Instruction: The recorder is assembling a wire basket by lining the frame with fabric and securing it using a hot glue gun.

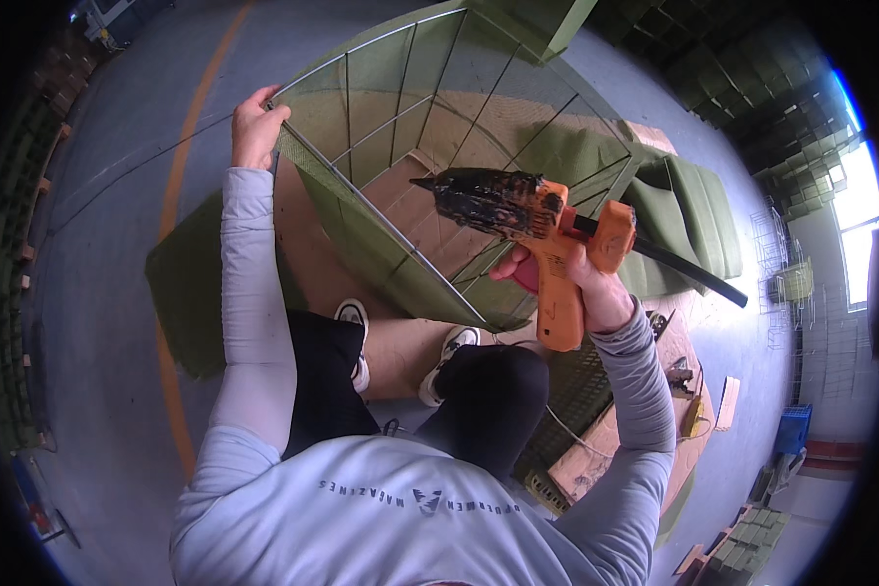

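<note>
My right hand [604,295] is wrapped round the handle of an orange hot glue gun [558,273]. Its blackened nozzle end points left, above the wire frame, and a black glue stick [701,274] sticks out of its back. Up at the far left, my left hand [255,132] pinches the corner of a metal wire frame [400,239] lined with green mesh fabric [327,213]. The frame stands tilted in front of my legs, its rods crossing in a grid. No contact shows between the nozzle and the frame.
Cardboard sheets [313,234] lie under the frame. Folded green fabric [689,220] is heaped on the right, and another green piece [186,283] lies left. A dark crate [571,410] and a cord [566,430] are by my right knee. Stacked green goods [723,78] stand at the far right.
</note>
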`<move>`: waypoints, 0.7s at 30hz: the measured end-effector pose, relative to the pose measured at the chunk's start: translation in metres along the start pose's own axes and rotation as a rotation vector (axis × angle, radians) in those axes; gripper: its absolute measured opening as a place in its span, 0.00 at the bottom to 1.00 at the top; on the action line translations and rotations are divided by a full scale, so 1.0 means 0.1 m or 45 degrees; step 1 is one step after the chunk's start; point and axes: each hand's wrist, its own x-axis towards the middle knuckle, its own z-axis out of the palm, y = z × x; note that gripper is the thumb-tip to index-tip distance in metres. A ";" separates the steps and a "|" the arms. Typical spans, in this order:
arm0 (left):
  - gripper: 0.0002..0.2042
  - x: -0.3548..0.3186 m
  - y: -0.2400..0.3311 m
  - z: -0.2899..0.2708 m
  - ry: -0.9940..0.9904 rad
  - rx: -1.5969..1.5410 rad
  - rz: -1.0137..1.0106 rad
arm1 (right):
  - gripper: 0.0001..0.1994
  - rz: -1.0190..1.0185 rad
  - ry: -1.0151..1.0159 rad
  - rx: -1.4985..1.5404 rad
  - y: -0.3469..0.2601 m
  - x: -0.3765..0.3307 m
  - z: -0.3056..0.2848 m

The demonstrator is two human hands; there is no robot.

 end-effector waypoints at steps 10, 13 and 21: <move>0.19 -0.71 0.45 0.14 0.042 -0.133 0.216 | 0.32 0.142 -0.023 -0.051 -0.03 -0.34 0.08; 0.20 -0.83 0.48 0.08 0.066 -0.108 0.273 | 0.31 0.203 -0.060 0.003 -0.06 -0.50 0.07; 0.19 -1.27 0.80 0.14 0.050 -0.058 0.352 | 0.29 0.118 -0.073 0.151 0.07 -0.58 0.27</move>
